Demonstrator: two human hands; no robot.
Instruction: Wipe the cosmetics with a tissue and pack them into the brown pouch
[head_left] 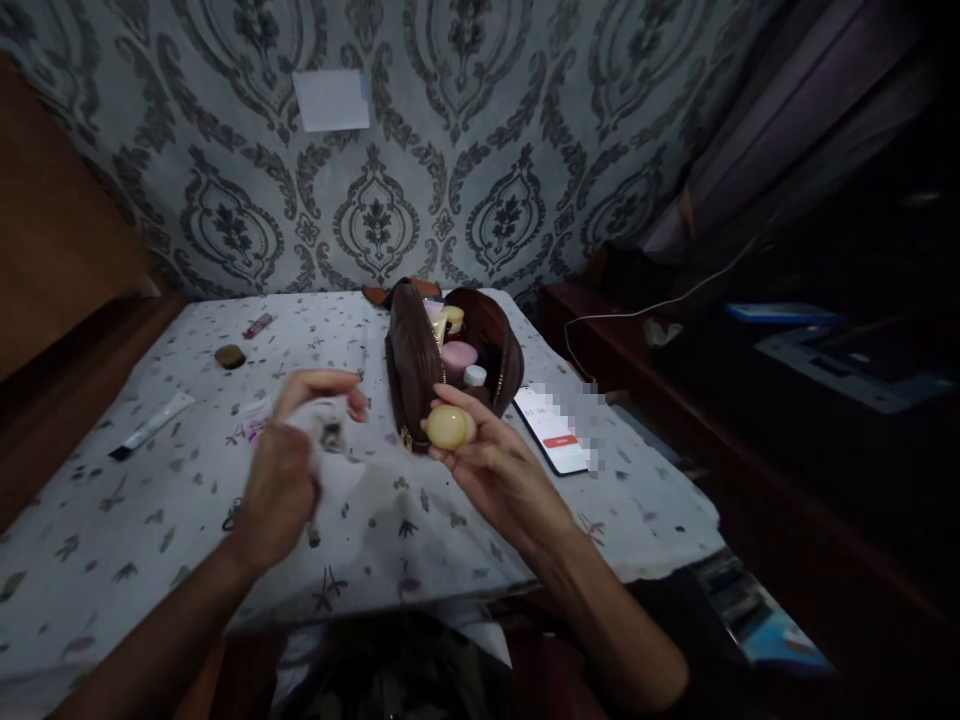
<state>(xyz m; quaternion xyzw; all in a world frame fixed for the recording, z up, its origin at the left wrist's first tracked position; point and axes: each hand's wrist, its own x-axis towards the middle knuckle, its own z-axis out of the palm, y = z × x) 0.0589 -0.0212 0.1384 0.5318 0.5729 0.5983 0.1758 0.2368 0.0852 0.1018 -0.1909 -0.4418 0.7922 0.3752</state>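
My right hand (517, 485) is closed round a small round jar with a glossy yellow lid (448, 427), held in front of the bag. To the left, my left hand (277, 490) is bent round a crumpled white wipe or tissue (324, 428) with a dark smudge; motion blurs it. Behind both hands a brown zip cosmetic bag (409, 365) stands unzipped on the table. Inside it show a pink round container (457, 356), a white-capped bottle (474, 376), another yellow-topped jar (452, 318) and a pale tube.
A phone (551, 435) with a lit screen lies right of the bag. Leftward on the patterned tablecloth (180, 560) are a white tube with a dark cap (152, 425), a round dark item (229, 356) and a small reddish tube (257, 325). A papered wall rises behind.
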